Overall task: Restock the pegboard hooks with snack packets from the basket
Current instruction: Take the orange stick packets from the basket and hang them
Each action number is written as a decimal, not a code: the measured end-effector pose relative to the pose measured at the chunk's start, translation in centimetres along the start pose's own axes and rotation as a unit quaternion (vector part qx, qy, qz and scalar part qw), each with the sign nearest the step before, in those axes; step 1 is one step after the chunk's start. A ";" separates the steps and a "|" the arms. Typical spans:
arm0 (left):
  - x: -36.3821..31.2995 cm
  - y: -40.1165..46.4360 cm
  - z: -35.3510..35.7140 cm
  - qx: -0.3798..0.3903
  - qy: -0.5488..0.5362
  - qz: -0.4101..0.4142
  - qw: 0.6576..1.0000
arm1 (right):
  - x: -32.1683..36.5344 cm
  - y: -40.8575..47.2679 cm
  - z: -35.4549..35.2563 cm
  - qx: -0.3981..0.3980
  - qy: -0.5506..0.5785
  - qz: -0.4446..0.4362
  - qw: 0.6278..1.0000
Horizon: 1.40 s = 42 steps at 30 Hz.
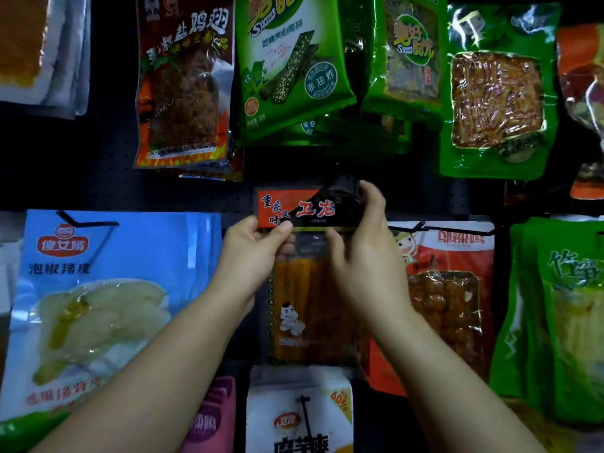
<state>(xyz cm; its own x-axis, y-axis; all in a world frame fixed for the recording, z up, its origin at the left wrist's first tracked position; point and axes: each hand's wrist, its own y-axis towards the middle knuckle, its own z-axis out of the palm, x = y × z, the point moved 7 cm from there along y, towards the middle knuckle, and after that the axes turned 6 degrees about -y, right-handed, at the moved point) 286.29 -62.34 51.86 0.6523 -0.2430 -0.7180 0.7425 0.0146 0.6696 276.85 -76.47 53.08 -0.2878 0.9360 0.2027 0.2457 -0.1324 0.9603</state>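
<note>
Up close, two bare hands hold one snack packet (310, 289) against the dark pegboard (98, 178), at its middle. It is a black and red packet with a clear window showing orange strips. The left hand (251, 256) pinches its upper left corner between thumb and curled fingers, while the right hand (366, 256) grips the upper right edge, one fingertip raised to the packet's top, where something dark sits that may be a hook, though I cannot tell. Whether the packet hangs from anything is also hidden by the fingers. Around it I count at least nine other groups of hanging packets. Above are a brown chicken packet (186, 83), two green seaweed packets (291, 63) side by side, and one green packet of noodle-like strips (496, 93). A large blue packet (94, 305) hangs to the left from a black wire hook (88, 222); a red packet (451, 289) hangs to the right, partly covered by the right wrist, with a stack of green packets (562, 315) beyond it. Below, a white packet (300, 416) and a pink packet (212, 420) hang between the forearms. The forearms cover the lower corners of the blue and red packets.
</note>
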 end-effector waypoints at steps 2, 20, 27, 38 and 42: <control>0.9 0.6 -0.2 -0.015 0.006 -0.006 1.000 | -1.5 -0.4 1.8 0.016 0.073 0.066 0.995; 9.6 8.3 -0.6 -0.115 0.061 -0.076 0.989 | -12.2 2.1 17.1 0.104 0.249 0.367 0.890; 14.4 3.5 -2.2 -0.145 0.015 -0.119 0.982 | -12.7 -4.4 18.0 0.165 0.299 0.355 0.870; 19.1 -3.8 -5.3 -0.144 0.075 -0.171 0.972 | -13.8 -13.6 17.2 0.227 0.281 0.390 0.847; 19.0 -7.2 -6.6 -0.129 0.093 -0.200 0.967 | -13.1 -16.1 14.8 0.238 0.243 0.406 0.848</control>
<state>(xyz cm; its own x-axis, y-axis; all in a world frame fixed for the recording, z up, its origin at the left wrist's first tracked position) 294.35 -60.65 32.21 0.3036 -0.1003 -0.9475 0.9386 0.2026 0.2793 290.40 -81.74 32.16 -0.1632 0.3386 0.9267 0.8579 -0.4151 0.3028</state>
